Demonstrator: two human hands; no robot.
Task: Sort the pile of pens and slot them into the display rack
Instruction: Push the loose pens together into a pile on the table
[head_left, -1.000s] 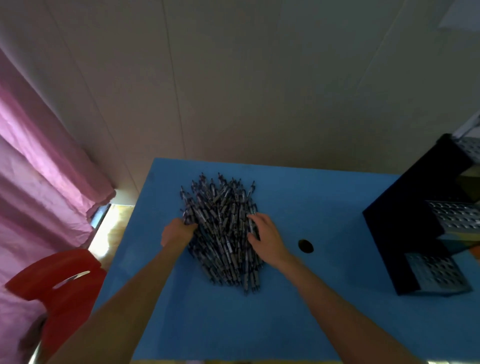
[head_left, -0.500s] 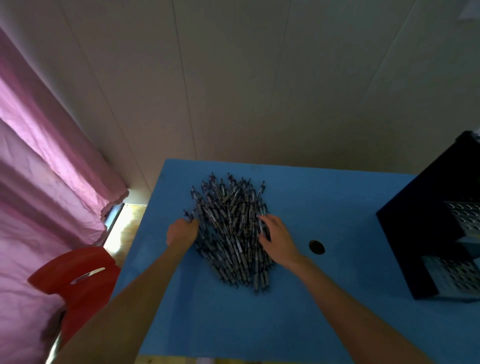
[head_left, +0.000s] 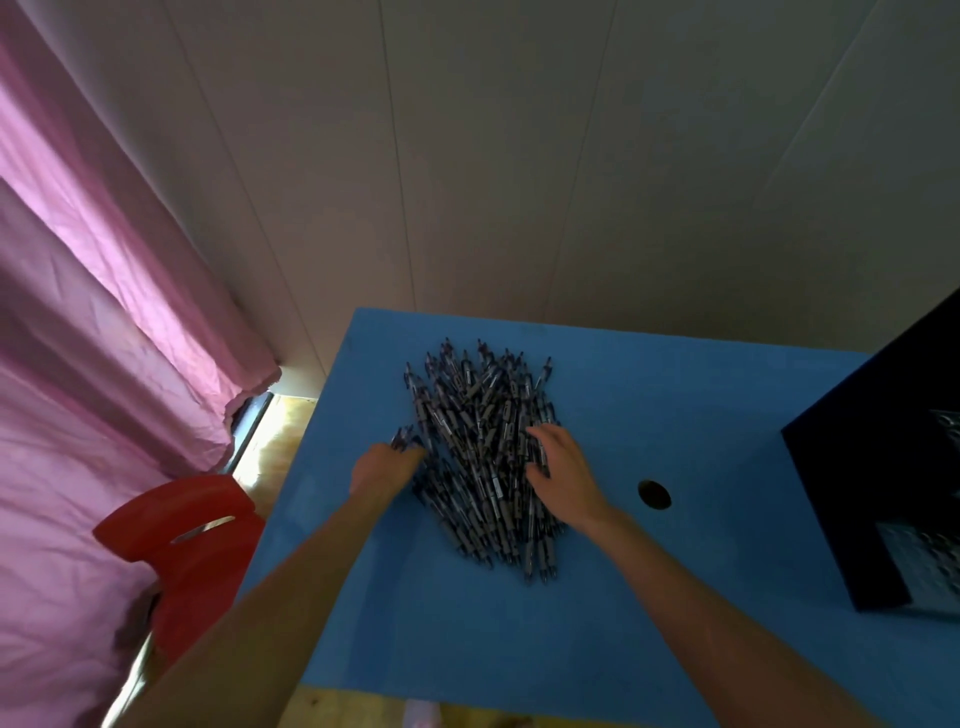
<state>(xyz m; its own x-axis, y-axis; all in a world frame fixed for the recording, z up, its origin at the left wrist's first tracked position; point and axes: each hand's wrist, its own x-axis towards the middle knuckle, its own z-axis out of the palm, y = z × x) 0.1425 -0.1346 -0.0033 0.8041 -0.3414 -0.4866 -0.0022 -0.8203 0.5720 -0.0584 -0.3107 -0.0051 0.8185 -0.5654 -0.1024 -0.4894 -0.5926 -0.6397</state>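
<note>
A big pile of dark pens (head_left: 480, 441) lies on the blue table (head_left: 649, 415), left of centre. My left hand (head_left: 384, 467) is at the pile's left edge, fingers curled round a few pens whose tips stick out past the knuckles. My right hand (head_left: 558, 478) rests on the right side of the pile, fingers spread over the pens. The black display rack (head_left: 872, 483) stands at the table's right edge, partly cut off by the frame; its perforated metal shelves show on the far right.
A round hole (head_left: 654, 493) is set in the tabletop between the pile and the rack. A red plastic chair (head_left: 182, 540) stands left of the table, with a pink curtain (head_left: 104, 338) behind it. A pale panelled wall runs behind the table.
The view has shifted left, so the rack sits further right. My left hand has drawn a few pens slightly out of the pile's left edge. My right hand stays on the pile.
</note>
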